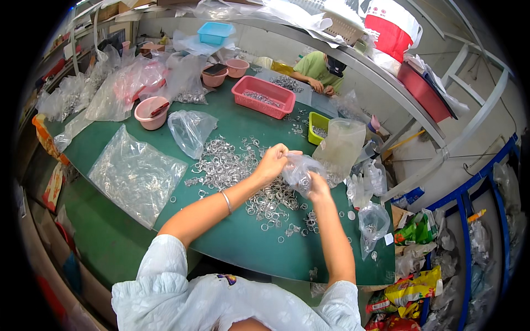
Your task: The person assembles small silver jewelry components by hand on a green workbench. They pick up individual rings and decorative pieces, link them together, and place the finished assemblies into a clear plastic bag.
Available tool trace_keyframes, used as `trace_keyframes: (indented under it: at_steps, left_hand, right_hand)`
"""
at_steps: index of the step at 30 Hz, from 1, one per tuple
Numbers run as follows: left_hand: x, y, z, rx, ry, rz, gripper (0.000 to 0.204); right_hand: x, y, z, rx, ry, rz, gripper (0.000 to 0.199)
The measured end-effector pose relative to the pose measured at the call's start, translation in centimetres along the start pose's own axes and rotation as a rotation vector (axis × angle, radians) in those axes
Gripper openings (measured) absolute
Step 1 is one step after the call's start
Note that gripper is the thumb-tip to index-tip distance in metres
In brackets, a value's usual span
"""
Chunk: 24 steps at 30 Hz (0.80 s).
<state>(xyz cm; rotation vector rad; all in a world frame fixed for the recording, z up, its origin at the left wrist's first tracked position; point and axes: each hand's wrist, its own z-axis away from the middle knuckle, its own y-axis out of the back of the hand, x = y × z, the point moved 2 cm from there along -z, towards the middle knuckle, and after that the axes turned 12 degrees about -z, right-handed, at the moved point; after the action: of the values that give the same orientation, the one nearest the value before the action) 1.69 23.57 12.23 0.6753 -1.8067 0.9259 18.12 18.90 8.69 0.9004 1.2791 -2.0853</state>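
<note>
A small transparent plastic bag [298, 172] with some silvery pieces showing inside is held up between my two hands. My left hand [272, 164] is closed, its fingers pinching the bag's upper left edge; a bangle circles that wrist. With my right hand [318, 187] I grip the bag's right side, fingers partly hidden behind the plastic. Under and left of the hands spreads a heap of small silvery metal rings [223, 165] on the green tabletop [243, 251]. Another bag with a few metal pieces [373, 226] lies to the right of my forearm.
Beyond the heap stand a pink tray [264, 95], a lime-green bin [318, 128] and a pink bowl [152, 113]. A large flat plastic bag [135, 174] covers the left side. Across the table a person in green [313, 69] works. An overhead shelf [386, 83] crosses the upper right.
</note>
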Motion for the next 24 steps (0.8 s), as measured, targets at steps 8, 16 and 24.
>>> trace_keyframes:
  at_steps: [8, 16, 24]
  left_hand:
    - [-2.3, 0.3, -0.5, 0.103, 0.268, 0.1, 0.014]
    - [-3.6, 0.7, -0.9, 0.07, 0.135, -0.501, 0.006]
    - [-4.8, -0.5, -0.3, 0.086, 0.293, -0.175, 0.006]
  right_hand:
    - [-1.1, -0.5, 3.5, -0.189, 0.366, 0.766, 0.071]
    - [-3.9, -2.1, 5.1, 0.01, 0.834, 1.495, 0.02]
    - [-1.6, 0.1, 4.5, 0.008, 0.668, 1.435, 0.033]
